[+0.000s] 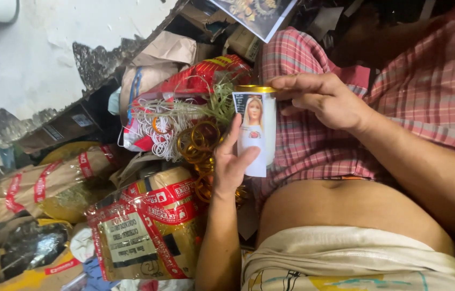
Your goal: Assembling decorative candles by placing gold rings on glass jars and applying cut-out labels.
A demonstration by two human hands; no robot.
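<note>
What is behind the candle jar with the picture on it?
Behind the candle jar, red plaid cloth shows. Gold ribbon curls sit beside it. The left hand and right hand hold the jar, hiding parts of it.

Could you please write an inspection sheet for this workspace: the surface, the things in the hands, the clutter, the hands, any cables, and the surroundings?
Surface: checked cloth over the person's lap; no table seen.
Job's things: white candle jar with a gold rim and a picture label, held over the lap.
Clutter: gold rings, white string loops, red bag, taped parcels.
Hands: left hand lies against the label; right hand grips the jar's gold rim.
Cables: nothing seen.
Surroundings: peeling white wall, cardboard boxes, a printed sheet.
</note>
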